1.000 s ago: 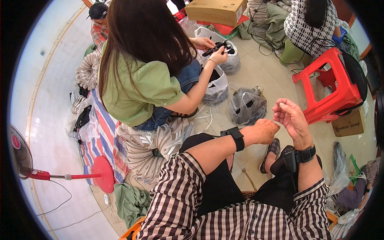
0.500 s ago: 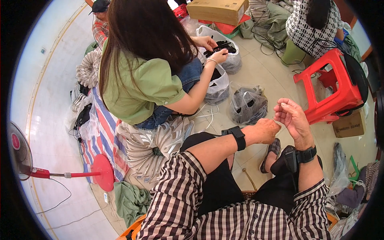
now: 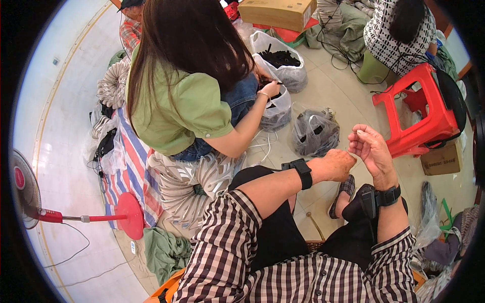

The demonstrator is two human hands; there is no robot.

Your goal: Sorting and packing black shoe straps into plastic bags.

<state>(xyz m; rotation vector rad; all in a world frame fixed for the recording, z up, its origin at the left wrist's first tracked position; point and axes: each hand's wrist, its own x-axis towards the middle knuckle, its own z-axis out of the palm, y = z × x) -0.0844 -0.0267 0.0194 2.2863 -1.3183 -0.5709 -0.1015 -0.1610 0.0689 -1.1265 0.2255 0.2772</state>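
- Pale thread-like strand [image 3: 355, 149], very thin, apparently stretched between the two hands above the knees; too fine to say what it is made of.
- Left hand [image 3: 337, 164]: curled shut into a loose fist, fingertips seemingly pinching the near end of the strand; black wristband just behind it on the forearm.
- Right hand [image 3: 373, 150]: raised, palm turned inward, fingers bent and drawn together at the tips, thumb pressed toward the forefinger, seemingly nipping the far end; black band on that wrist too.
- Both hands close together, nearly touching, held over the tiled floor and in front of the grey plastic bag [image 3: 314, 133] of dark pieces.
- Stage, as a judgement: fine finger work on one small item under way, not finished; nothing set down beside the knees that reads as completed output, so hard to say how much is done.
- Still plenty left, judging by the full bags: a white bag of dark pieces [image 3: 283, 60] farther off, another small bag [image 3: 277, 108] under the hands of the person in the green top [image 3: 174, 101].
- Red plastic stool [image 3: 422, 113] to the right, red standing fan [image 3: 76, 217] to the left, cardboard box [image 3: 280, 12] at the top, striped mat [image 3: 129, 171] beneath the seated person.
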